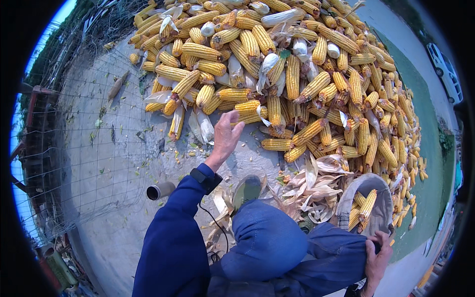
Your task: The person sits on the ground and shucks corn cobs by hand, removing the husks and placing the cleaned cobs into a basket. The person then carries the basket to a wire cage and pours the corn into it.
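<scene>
My left hand [225, 138] reaches out over the concrete with its thumb and fingers apart. Its fingertips are at the near end of a yellow corn cob [246, 107] at the pile's lower edge; whether they touch it is unclear. A thin strip of pale husk hangs from that cob. My right hand [377, 254] is down beside my right knee, fingers bent, close to the near rim of a grey basket [383, 191]. What lies under those fingers is hidden. Several husked cobs [367, 206] rest inside the basket.
A big pile of corn cobs [293, 76] spreads ahead and right. Loose dry husks [315, 185] lie between my feet and the basket. A cylindrical container [161, 190] lies on its side at left. Wire mesh [100, 137] stands farther left. A white vehicle [445, 72] is far right.
</scene>
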Tool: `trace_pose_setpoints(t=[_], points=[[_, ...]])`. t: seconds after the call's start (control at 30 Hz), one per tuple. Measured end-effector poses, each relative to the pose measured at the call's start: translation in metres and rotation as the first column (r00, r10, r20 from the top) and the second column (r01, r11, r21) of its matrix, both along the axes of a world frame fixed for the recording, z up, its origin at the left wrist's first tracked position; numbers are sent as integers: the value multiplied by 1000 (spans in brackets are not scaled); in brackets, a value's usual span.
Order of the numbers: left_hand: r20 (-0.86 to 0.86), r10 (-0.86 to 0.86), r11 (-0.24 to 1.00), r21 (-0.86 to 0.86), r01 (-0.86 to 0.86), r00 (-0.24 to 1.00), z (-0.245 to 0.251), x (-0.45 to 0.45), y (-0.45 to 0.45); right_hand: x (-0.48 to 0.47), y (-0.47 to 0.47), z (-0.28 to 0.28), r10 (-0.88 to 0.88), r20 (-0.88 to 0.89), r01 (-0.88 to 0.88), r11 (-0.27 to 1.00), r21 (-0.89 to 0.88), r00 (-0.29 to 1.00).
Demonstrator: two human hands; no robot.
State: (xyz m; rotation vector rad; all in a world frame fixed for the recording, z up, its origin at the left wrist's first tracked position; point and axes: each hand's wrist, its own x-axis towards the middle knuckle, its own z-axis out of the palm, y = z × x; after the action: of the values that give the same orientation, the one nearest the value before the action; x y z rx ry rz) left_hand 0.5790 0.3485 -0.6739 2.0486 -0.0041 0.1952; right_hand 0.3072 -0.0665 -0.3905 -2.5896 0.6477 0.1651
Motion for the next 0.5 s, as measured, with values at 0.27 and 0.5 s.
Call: trace_pose_setpoints(t=[0.27,0.5], points=[[-92,483,623,735,-268,871,-128,-20,240,18,1,-5,8,-45,-8,1000,4,999],[-459,460,754,654,-61,760,-142,2,235,31,14,-3,-8,-76,6,1000,-22,997]])
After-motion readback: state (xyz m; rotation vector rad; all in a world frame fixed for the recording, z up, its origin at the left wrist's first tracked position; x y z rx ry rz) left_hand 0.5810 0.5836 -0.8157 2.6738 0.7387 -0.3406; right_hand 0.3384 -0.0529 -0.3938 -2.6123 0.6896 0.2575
